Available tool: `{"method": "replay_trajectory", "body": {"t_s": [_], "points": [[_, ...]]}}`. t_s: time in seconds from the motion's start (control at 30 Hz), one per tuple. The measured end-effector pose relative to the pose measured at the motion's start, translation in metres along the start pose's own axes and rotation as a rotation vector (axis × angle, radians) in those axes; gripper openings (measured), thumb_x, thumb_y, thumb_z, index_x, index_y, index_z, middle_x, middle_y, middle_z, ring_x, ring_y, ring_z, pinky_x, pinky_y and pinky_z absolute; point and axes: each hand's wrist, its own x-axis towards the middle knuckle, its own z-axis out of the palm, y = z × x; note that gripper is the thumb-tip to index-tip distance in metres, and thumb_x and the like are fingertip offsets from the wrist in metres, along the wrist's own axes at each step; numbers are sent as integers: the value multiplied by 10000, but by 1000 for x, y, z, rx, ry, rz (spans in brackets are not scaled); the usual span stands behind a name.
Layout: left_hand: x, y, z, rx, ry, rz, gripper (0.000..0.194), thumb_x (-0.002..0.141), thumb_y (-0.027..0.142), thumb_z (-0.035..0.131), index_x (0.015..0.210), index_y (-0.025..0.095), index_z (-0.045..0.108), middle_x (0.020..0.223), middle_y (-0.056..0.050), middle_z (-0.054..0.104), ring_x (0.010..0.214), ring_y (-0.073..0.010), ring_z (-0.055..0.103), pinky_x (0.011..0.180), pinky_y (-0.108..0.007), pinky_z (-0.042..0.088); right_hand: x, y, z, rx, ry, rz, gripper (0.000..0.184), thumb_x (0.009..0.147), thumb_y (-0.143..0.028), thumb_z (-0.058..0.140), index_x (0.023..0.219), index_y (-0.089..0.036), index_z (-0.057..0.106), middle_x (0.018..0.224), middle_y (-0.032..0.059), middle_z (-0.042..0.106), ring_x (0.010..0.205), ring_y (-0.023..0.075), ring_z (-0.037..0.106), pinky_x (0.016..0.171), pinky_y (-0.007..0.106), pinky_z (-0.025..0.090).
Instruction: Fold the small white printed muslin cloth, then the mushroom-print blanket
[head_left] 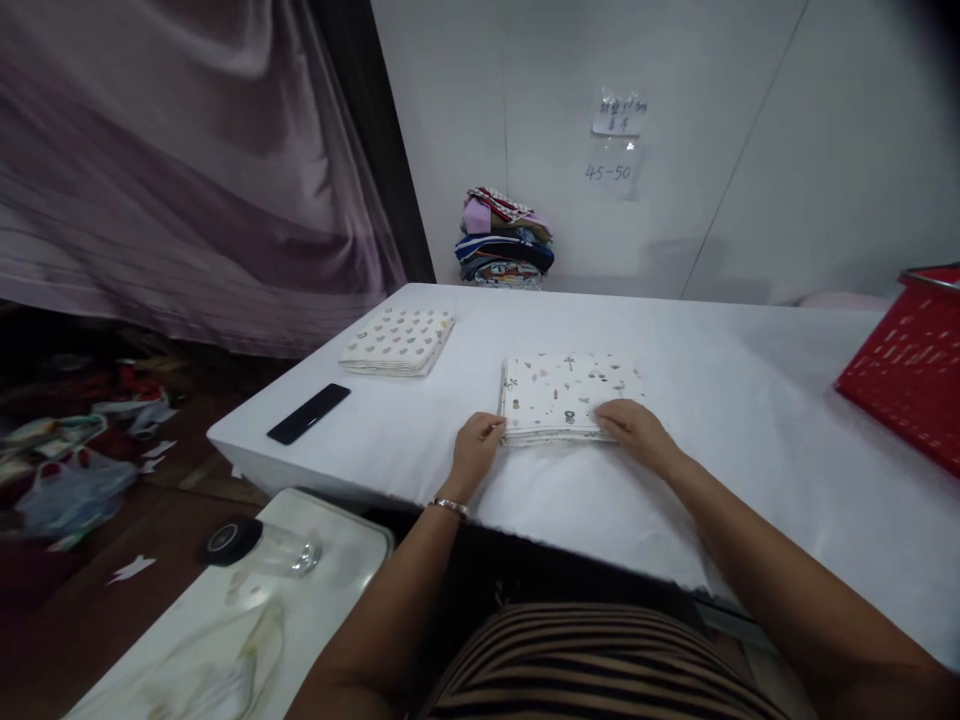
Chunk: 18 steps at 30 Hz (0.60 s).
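Note:
A folded white cloth (551, 395) with small scattered prints lies flat on the white-covered table in front of me, its layered folds showing along the near edge. My left hand (477, 452) pinches its near left corner between thumb and fingers. At the near right part of the same cloth is my right hand (636, 432), fingertips on the top and thumb close to the edge, closed on the fabric. Farther left rests a second folded cloth (400, 340), cream with rows of grey motifs, touched by neither hand.
A black phone (309, 413) lies near the table's left edge. At the right stands a red basket (911, 365). Stacked clothes (504, 240) rise by the back wall. Lower left, a white stool or bench (330, 530) holds a glass jar (289, 550) with a black lid.

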Motion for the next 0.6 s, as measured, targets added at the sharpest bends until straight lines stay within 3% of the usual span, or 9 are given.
{"method": "replay_trajectory", "body": {"t_s": [0.17,0.3,0.4,0.6], "points": [[-1,5,-3,161,-101,120,195,853,250,499,927,220,677,909,-16,612,886,-140,573,828,-274,464,13,-13,8,-26,-126,-56,329,911,-376,408,989,-272,710,1037,44,682,1018,224,575,888,382,455],[5,6,-9,313,-200,183,228,875,277,475,990,235,666,941,-24,604,935,-159,550,837,-291,452,14,-11,13,-76,-120,-105,333,923,-367,405,999,-254,708,1022,66,666,973,225,568,855,376,455],[11,9,-11,384,-247,210,229,890,278,453,926,233,674,924,-25,602,918,-161,541,804,-288,449,11,-9,14,-69,-97,-146,327,923,-370,415,1000,-237,704,1017,75,657,944,221,566,843,369,451],[7,16,-9,410,-143,231,250,918,259,404,923,217,650,939,-37,595,922,-156,523,819,-287,446,6,-8,18,-46,6,-147,346,938,-344,381,927,-203,697,966,89,661,913,222,560,806,357,456]]}}
